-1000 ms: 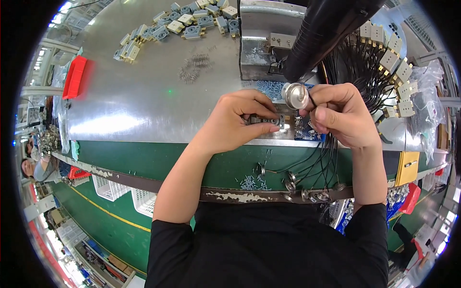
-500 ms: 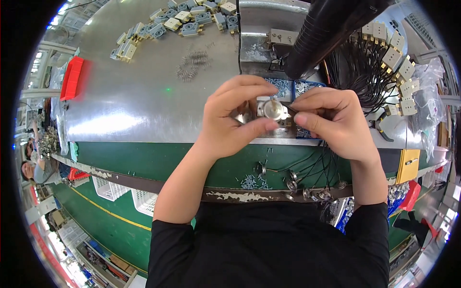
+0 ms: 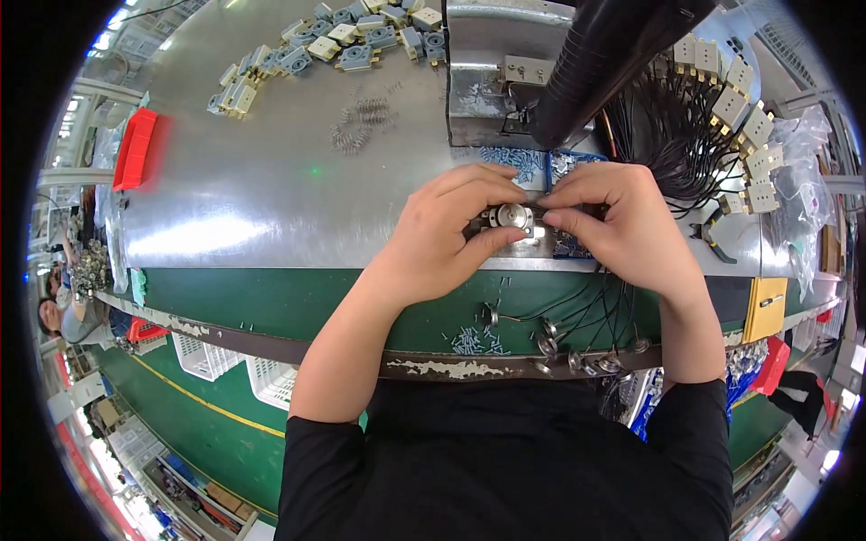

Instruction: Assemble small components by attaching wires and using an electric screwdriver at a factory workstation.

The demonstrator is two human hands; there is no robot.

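Note:
A round, silvery metal part with side tabs [image 3: 514, 216] is between my hands, just above the front of the metal tabletop. My left hand [image 3: 442, 225] curls around its left side, with thumb and fingertips closed on it. My right hand [image 3: 622, 221] comes in from the other side. Its thumb and forefinger pinch at the part's right edge, and whatever small piece they hold there is hidden. Behind my fingertips are small screws [image 3: 514, 160] and a blue bin [image 3: 568, 162] of small metal pieces, partly covered by my right hand.
Grey and cream connector blocks [image 3: 356, 56] and loose springs [image 3: 361, 122] lie far left. A black tube [image 3: 586, 72] overhangs the metal fixture. Black cables [image 3: 663, 135], pliers [image 3: 713, 239] and a red bin [image 3: 135, 149] flank me. Screws [image 3: 474, 341] and wired round parts [image 3: 550, 343] lie on the green front strip.
My left hand has come down slightly, its fingers lower around the metal part. My right thumb and forefinger have moved a little left, closer against the part's edge.

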